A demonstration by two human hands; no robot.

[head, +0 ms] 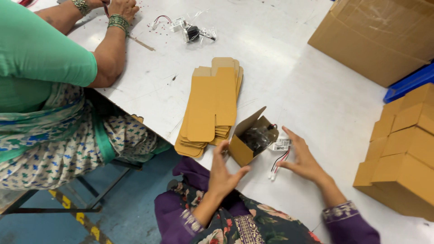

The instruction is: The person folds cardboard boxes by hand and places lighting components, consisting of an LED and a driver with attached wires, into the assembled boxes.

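Observation:
A small open brown cardboard box (244, 147) lies on the white table (289, 68) with a black bagged part (257, 135) inside it. A small white module (281, 144) with red and black wires (279, 163) hangs out beside the box. My left hand (224, 174) hovers just left of the box, fingers spread, holding nothing. On the right side of the wires is my right hand (302, 158), also spread, near the module.
A stack of flat unfolded brown boxes (211, 101) lies left of the open box. Folded small boxes (402, 144) are piled at right, a large carton (379, 36) and blue bin (409, 83) behind. A co-worker in green (45, 63) sits at left; bagged parts (192, 31) lie nearby.

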